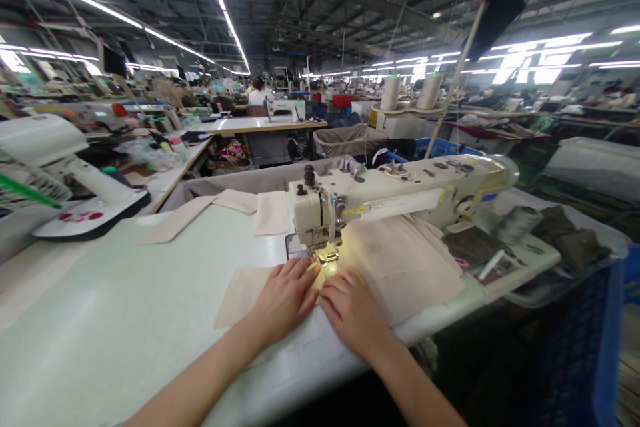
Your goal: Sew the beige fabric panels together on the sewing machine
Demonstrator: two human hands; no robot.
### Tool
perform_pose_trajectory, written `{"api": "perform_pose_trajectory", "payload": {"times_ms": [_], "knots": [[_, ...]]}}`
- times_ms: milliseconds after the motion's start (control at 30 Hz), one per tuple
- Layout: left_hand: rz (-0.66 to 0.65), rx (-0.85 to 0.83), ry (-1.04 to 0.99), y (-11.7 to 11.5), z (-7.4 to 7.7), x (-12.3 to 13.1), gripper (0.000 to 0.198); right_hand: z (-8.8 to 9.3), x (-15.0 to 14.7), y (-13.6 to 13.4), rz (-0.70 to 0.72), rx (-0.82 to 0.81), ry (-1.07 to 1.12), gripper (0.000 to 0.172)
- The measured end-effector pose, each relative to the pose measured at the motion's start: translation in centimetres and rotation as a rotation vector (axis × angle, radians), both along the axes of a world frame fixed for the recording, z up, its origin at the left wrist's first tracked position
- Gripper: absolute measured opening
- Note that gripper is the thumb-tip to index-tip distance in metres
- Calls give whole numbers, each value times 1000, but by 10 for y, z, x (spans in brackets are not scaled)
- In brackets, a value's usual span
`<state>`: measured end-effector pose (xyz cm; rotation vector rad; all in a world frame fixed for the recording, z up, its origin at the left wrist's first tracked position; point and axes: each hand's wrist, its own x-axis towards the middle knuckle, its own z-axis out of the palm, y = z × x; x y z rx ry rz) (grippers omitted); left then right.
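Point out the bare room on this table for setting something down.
Bare tabletop runs left of the left hand, bordered by a white stand and cloth pieces beside the sewing machine. It's crowded right of the right hand: cloth, dark pieces, a thread spool.

The left forearm (200, 380) and right forearm (415, 393) run off the bottom edge. The left hand (283, 300) and right hand (353, 310) cover part of the fabric (240, 297), hiding whatever lies beneath them. Lamp glare washes out the presser foot (327, 253), so the needle cannot be made out. The left edge cuts off a white appliance (75, 173), and the right edge cuts off a blue crate (585, 340). The items on the far table (265, 125) are too small to tell apart.
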<state>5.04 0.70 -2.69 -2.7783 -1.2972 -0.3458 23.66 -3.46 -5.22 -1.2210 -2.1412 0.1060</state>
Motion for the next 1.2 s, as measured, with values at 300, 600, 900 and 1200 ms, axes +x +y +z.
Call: {"api": "perform_pose_trajectory", "payload": {"times_ms": [300, 600, 900, 1200], "knots": [[-9, -16, -9, 0, 2, -1, 35, -1, 5, -9, 12, -51, -33, 18], [-64, 47, -2, 0, -7, -5, 35, 4, 4, -8, -3, -84, -78, 13], [-319, 92, -109, -17, -9, -11, 29, 3, 6, -14, -1, -83, -86, 21], [-280, 7, -135, 19, 4, -11, 33, 12, -4, 21, -42, -103, -165, 13]]}}
